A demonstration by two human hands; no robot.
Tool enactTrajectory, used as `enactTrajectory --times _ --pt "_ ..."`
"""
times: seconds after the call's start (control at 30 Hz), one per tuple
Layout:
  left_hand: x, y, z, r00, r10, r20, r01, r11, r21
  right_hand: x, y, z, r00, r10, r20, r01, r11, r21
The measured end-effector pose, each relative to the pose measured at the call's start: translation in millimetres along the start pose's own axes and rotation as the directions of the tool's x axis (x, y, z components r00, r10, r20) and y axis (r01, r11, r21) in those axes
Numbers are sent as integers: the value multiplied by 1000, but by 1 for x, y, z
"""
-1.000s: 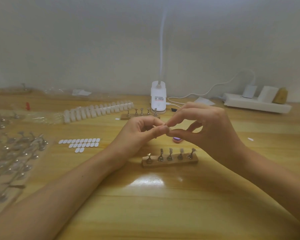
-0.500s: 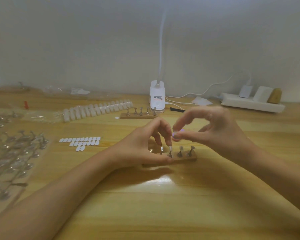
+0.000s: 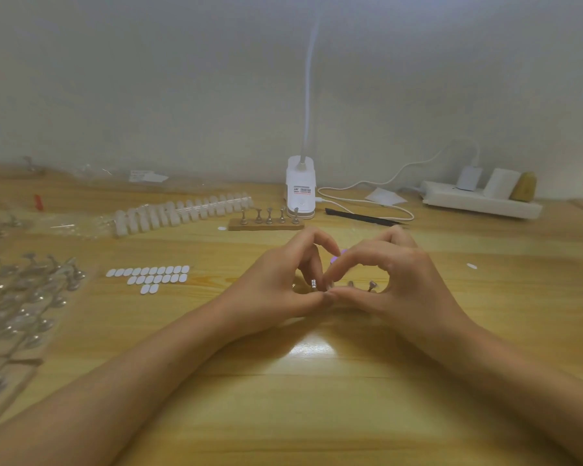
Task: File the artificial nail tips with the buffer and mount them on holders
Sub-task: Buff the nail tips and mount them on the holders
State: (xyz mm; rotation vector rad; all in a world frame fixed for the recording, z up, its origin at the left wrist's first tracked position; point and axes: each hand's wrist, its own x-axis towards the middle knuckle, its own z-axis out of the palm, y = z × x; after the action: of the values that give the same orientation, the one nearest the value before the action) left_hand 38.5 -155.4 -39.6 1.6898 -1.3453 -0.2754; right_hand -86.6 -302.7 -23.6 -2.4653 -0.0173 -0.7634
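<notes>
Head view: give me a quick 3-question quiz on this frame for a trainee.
1. True or false: the left hand and right hand both pinch at the near holder stand.
2. The white adhesive tabs lie: A) left of both hands, B) right of both hands, C) between the hands.
3. How many pegs stand on the far holder stand?
Key: 1 true; 2 A; 3 five.
</notes>
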Motion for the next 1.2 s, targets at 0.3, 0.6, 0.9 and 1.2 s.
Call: enactTrajectory --times 0.3,0.6,0.9,1.2 --pt "0 0 -1 998 -55 13 56 997 -53 0 1 2 1000 25 -3 -25 1000 8" --pt "0 0 -1 995 -99 13 100 991 -88 -4 6 4 1000 25 -4 -24 999 22" --pt "0 1 -1 994 -106 23 108 991 -73 -9 11 -5 985 -164 -47 155 975 -161" --pt "1 0 -1 996 -92 22 93 993 -76 -2 10 4 980 -195 -36 184 963 -195"
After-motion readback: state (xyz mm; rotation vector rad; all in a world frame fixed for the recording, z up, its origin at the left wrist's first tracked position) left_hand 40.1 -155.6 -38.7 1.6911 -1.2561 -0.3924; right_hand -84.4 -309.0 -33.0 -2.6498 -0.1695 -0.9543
